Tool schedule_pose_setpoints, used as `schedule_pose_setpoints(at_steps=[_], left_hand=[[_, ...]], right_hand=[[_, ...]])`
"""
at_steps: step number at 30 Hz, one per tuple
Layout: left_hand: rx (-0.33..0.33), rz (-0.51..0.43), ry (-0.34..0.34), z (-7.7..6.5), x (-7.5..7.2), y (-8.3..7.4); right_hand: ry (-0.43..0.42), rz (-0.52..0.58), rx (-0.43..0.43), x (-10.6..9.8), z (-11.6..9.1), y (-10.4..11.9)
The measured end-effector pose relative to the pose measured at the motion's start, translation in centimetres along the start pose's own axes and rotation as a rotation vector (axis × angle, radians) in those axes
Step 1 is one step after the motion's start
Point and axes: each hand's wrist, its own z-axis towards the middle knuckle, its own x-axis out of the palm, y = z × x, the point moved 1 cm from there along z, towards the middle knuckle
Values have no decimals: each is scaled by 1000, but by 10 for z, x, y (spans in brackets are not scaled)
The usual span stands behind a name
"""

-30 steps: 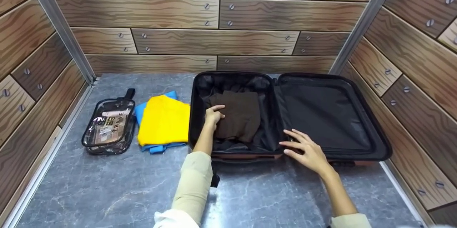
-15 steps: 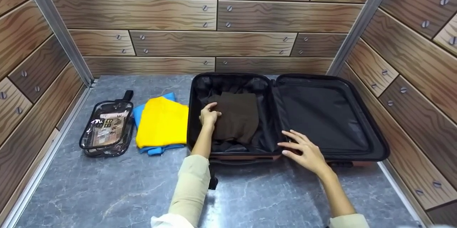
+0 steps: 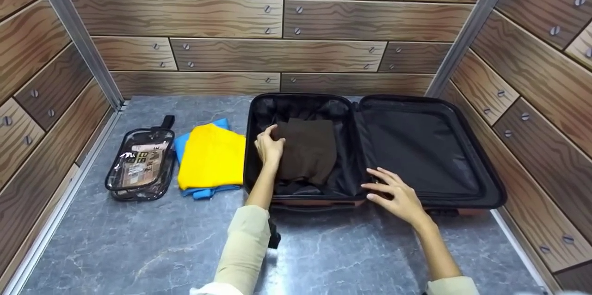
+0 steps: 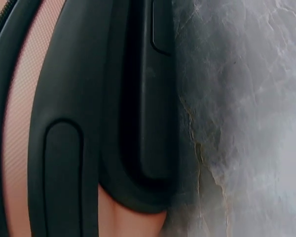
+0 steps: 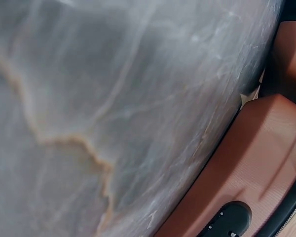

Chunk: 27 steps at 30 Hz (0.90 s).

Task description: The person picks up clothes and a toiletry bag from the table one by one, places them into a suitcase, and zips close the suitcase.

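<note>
A folded dark brown garment [image 3: 307, 149] lies in the left half of an open black-lined suitcase [image 3: 363, 161]. My left hand [image 3: 269, 147] is inside that half, at the garment's left edge, thumb and index finger apart beside the cloth. Its other fingers are partly hidden. By the front of the suitcase's middle fold, my right hand [image 3: 395, 195] has its fingers spread, with fingertips at the rim. Neither hand shows in its wrist view. The left wrist view has the suitcase's black carry handle [image 4: 155, 98]; the right wrist view has its reddish-brown shell [image 5: 256, 148].
Left of the suitcase lies a folded yellow cloth [image 3: 212, 156] on top of a blue cloth [image 3: 203, 192]. Farther left is a clear zip pouch [image 3: 141, 163] with cosmetics inside. Wood-patterned walls [image 3: 226, 17] enclose the grey marbled table [image 3: 152, 244] at the back and sides.
My left hand has shifted slightly left and away from me along the garment's edge, coming off the cloth's top. The right hand stays at the suitcase fold.
</note>
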Motion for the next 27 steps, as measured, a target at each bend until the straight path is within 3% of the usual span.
schedule_pose_setpoints(at_steps=[8, 12, 16, 20, 22, 25, 27], left_hand=[[154, -88, 69, 1, -29, -12], [242, -216, 64, 5, -56, -10], [262, -342, 43, 2, -87, 1], [235, -308, 35, -4, -116, 28], [200, -256, 72, -5, -126, 46], [151, -216, 202, 2, -116, 90], [118, -206, 283, 7, -93, 120]], right_hand=[[8, 17, 38, -3, 0, 0], [19, 30, 41, -3, 2, 0], [14, 37, 37, -1, 2, 0], [9, 44, 37, -1, 3, 0], [18, 45, 37, -2, 4, 1], [35, 40, 35, -3, 4, 1], [41, 37, 34, -4, 3, 0]])
